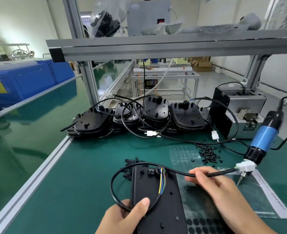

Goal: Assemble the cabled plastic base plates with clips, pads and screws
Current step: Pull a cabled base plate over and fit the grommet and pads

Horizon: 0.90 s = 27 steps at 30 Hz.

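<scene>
Base plate (pixel 158 198) lies on worktop (pixel 88 174), long axis running away from person. Left hand (pixel 129 215) grips near end w/ cable (pixel 113 181); right hand (pixel 212 183) pinches cable (connector (pixel 245 166) end), clips (pixel 131 162) just beyond.

— The flat black plastic base plate (pixel 156 196) looks matt, lightly grained, with moulded pegs. Its black round cable (pixel 215 173) has a smooth rubbery jacket with a faint sheen.

— And the green bench mat (pixel 82 174)?

— Matt, smooth, rubber-like. The brushed aluminium edge rail (pixel 43 168) beside it is satin grey metal with grooves.

— The sheet at the right?

— A clear glossy plastic film (pixel 251 195), carrying matt black round pads (pixel 200 225). The small white plastic connector (pixel 245 166) is smooth and slightly shiny.

— The tool?

— The electric screwdriver (pixel 264 141) has a glossy blue metallic sleeve and black plastic ends. The loose black screws (pixel 208 152) glint a little.
</scene>
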Tool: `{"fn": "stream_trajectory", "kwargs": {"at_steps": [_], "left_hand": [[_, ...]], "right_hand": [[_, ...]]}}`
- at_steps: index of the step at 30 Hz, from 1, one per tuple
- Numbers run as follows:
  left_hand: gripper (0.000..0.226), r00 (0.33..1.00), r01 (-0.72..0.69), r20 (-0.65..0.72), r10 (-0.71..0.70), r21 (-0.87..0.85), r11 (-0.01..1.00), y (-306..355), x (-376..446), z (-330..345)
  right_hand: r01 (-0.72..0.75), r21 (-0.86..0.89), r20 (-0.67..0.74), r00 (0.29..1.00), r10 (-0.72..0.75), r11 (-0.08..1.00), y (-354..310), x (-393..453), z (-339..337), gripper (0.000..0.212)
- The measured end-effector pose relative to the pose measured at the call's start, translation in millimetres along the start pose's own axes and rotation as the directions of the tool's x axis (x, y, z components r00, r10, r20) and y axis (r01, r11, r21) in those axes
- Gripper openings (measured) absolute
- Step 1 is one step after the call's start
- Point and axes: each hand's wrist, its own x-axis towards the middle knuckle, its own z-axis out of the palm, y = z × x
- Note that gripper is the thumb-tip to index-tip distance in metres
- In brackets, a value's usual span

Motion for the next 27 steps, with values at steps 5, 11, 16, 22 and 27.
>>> {"fn": "stream_trajectory", "kwargs": {"at_steps": [5, 11, 16, 22, 27], "left_hand": [[0.053, 0.993, -0.116, 0.025, 0.114, 0.31, 0.944, 4.2, -1.2, -15.9], [0.043, 0.866, -0.367, -0.121, 0.486, 0.509, 0.779, 60.5, -7.6, -76.0], [0.042, 0.604, -0.727, -0.209, 0.769, 0.251, 0.639, 172.6, -4.1, -82.2], [0.018, 0.763, -0.624, -0.204, 0.614, 0.018, 0.781, 187.0, 25.6, -91.7], [0.016, 0.788, -0.611, -0.178, 0.589, -0.116, 0.783, 186.8, 35.1, -119.4]], "right_hand": [[0.103, 0.091, -0.029, 0.995, -0.101, 0.991, -13.4, 4.5, -11.0, 0.025], [0.411, 0.086, 0.036, 0.909, -0.415, 0.908, -102.1, 34.2, 23.1, 0.022], [0.533, -0.326, 0.365, 0.833, -0.416, 0.781, -171.6, 75.0, 101.7, 0.021], [0.492, -0.452, 0.439, 0.849, -0.295, 0.744, -152.0, 83.9, 142.9, 0.02], [0.436, -0.343, 0.399, 0.869, -0.292, 0.832, -160.6, 87.4, 151.5, 0.033]]}}
